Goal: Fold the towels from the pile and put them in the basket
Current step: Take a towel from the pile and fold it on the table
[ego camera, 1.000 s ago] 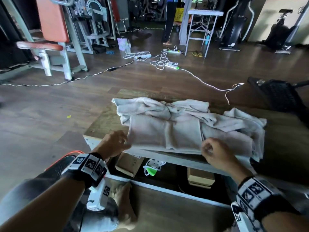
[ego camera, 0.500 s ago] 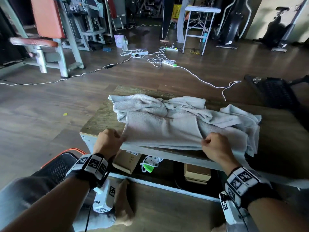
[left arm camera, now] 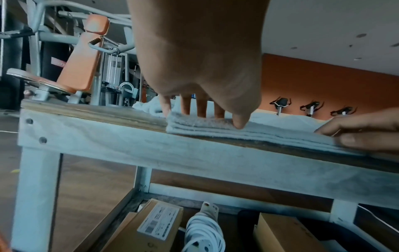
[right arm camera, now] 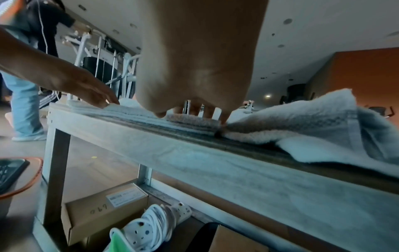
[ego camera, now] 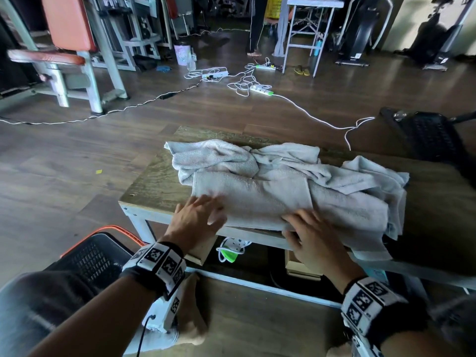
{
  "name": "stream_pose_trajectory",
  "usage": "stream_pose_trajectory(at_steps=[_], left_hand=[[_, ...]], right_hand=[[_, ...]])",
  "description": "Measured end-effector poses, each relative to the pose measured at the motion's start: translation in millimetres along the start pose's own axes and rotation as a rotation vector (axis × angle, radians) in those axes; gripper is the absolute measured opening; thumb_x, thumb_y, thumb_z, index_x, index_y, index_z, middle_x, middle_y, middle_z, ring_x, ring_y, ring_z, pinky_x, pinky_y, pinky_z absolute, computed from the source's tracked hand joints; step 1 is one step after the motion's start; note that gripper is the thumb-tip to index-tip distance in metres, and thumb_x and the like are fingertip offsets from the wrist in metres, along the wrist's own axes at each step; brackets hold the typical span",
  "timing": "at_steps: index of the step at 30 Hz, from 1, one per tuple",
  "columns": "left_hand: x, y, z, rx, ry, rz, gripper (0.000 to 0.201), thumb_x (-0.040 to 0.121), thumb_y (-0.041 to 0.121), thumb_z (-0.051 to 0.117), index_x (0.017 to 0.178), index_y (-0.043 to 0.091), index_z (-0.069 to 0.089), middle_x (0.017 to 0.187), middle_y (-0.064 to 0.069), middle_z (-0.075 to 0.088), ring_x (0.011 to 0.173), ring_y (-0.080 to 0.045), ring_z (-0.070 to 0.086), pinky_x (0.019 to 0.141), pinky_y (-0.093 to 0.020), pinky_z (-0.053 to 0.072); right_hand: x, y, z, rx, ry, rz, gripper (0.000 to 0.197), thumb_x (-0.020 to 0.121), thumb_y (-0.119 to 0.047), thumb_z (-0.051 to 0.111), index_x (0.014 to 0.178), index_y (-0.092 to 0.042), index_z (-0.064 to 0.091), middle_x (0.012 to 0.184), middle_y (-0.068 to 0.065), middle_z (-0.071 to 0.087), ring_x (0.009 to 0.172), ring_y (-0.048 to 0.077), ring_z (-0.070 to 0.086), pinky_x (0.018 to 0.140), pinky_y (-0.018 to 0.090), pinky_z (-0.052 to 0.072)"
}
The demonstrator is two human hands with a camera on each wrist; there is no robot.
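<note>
A person sits at a low wooden counter (ego camera: pixel 154 186) in a gym room. One grey towel (ego camera: pixel 252 199) lies folded in flat layers along the counter's near edge. The left hand (ego camera: pixel 195 220) rests on its left end, the right hand (ego camera: pixel 314 238) on its right end. The fingers (left arm camera: pixel 185 105) of both hands are spread and nearly straight, pressing the cloth flat and gripping nothing.

Behind and to the right of the folded towel sits the pile (ego camera: pixel 334 171), a crumpled heap of the same grey cloth, touching it and spilling over the counter's near right edge. How many towels it holds cannot be told.

The basket (ego camera: pixel 90 258), dark mesh with an orange rim, stands on the floor at the near left, beside the person's knee. Its inside is mostly hidden; no towel shows in it.

The task looks early: one towel is folded or nearly so but not yet moved to the basket, and the pile is still to do.
</note>
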State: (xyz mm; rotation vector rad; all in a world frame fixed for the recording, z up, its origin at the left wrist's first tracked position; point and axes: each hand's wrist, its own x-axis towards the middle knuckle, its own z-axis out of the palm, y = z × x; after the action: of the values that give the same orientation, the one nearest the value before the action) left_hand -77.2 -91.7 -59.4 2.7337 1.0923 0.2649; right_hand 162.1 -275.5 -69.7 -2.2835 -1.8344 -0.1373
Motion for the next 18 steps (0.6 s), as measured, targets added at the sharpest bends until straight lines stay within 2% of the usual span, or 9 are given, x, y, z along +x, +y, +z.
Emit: stream_pose_trajectory(at_steps=[2, 3, 5, 7, 9, 11, 12, 14, 18], left_hand=[[3, 7, -2, 0.025, 0.090, -0.034, 0.034, 0.089, 0.063, 0.047, 0.101, 0.036, 0.063, 0.114, 0.010, 0.059, 0.108, -0.015, 0.051, 0.092, -0.037, 0.034], [5, 11, -2, 0.037, 0.139, -0.032, 0.034, 0.089, 0.063, 0.047, 0.094, 0.033, 0.064, 0.106, 0.008, 0.060, 0.102, -0.015, 0.052, 0.091, -0.037, 0.034], [14, 21, -1, 0.039, 0.232, 0.005, 0.032, 0.091, 0.056, 0.050, 0.100, 0.028, 0.063, 0.106, 0.004, 0.059, 0.101, -0.017, 0.053, 0.090, -0.036, 0.038], [28, 32, 6, -0.008, 0.242, 0.072, 0.033, 0.093, 0.047, 0.050, 0.118, 0.026, 0.059, 0.122, 0.001, 0.056, 0.113, -0.020, 0.051, 0.093, -0.036, 0.040], [40, 43, 18, -0.044, 0.155, 0.125, 0.043, 0.096, 0.045, 0.041, 0.134, 0.027, 0.051, 0.143, 0.001, 0.046, 0.135, -0.021, 0.038, 0.105, -0.040, 0.037], [45, 50, 32, -0.036, 0.049, 0.129, 0.056, 0.098, 0.049, 0.026, 0.147, 0.026, 0.038, 0.158, 0.003, 0.031, 0.150, -0.020, 0.016, 0.117, -0.045, 0.024], [45, 50, 39, -0.020, 0.008, 0.104, 0.060, 0.099, 0.051, 0.021, 0.153, 0.027, 0.029, 0.163, 0.005, 0.021, 0.152, -0.018, 0.007, 0.121, -0.045, 0.015], [42, 47, 50, 0.015, -0.010, 0.067, 0.060, 0.101, 0.051, 0.019, 0.157, 0.030, 0.015, 0.165, 0.008, 0.008, 0.153, -0.015, -0.003, 0.124, -0.042, 0.003], [47, 40, 49, 0.015, 0.024, 0.089, 0.059, 0.101, 0.053, 0.020, 0.157, 0.035, 0.010, 0.165, 0.008, 0.003, 0.152, -0.011, -0.006, 0.123, -0.039, 0.000]], right_hand=[[5, -6, -5, -0.018, 0.067, 0.025, 0.032, 0.099, -0.045, 0.038, 0.095, -0.026, 0.063, 0.093, -0.007, 0.054, 0.093, 0.020, 0.056, 0.089, 0.040, 0.046], [9, -10, -7, -0.019, 0.084, 0.031, 0.032, 0.100, -0.045, 0.038, 0.088, -0.025, 0.060, 0.087, -0.007, 0.052, 0.086, 0.020, 0.056, 0.086, 0.040, 0.044], [20, -18, -10, -0.023, 0.123, 0.018, 0.027, 0.099, -0.042, 0.040, 0.087, -0.025, 0.059, 0.088, -0.007, 0.054, 0.085, 0.019, 0.055, 0.085, 0.039, 0.043], [38, -28, -4, 0.018, 0.137, -0.031, 0.023, 0.097, -0.036, 0.043, 0.102, -0.023, 0.061, 0.102, -0.005, 0.059, 0.096, 0.018, 0.057, 0.090, 0.037, 0.044], [55, -37, 11, 0.086, 0.061, -0.041, 0.037, 0.096, -0.035, 0.040, 0.126, -0.022, 0.058, 0.127, -0.003, 0.058, 0.119, 0.019, 0.055, 0.104, 0.038, 0.042], [64, -41, 27, 0.092, -0.040, 0.014, 0.055, 0.097, -0.042, 0.030, 0.147, -0.025, 0.044, 0.152, -0.002, 0.045, 0.141, 0.019, 0.041, 0.116, 0.041, 0.032], [64, -41, 34, 0.049, -0.068, 0.043, 0.059, 0.098, -0.047, 0.025, 0.152, -0.027, 0.038, 0.159, -0.002, 0.038, 0.146, 0.019, 0.034, 0.119, 0.042, 0.028], [60, -39, 41, -0.005, -0.082, 0.082, 0.061, 0.099, -0.051, 0.022, 0.156, -0.031, 0.032, 0.163, -0.004, 0.030, 0.151, 0.019, 0.026, 0.121, 0.044, 0.024], [63, -37, 39, 0.041, -0.094, 0.111, 0.065, 0.096, -0.058, 0.021, 0.157, -0.035, 0.024, 0.166, -0.004, 0.020, 0.153, 0.021, 0.018, 0.122, 0.043, 0.020]])
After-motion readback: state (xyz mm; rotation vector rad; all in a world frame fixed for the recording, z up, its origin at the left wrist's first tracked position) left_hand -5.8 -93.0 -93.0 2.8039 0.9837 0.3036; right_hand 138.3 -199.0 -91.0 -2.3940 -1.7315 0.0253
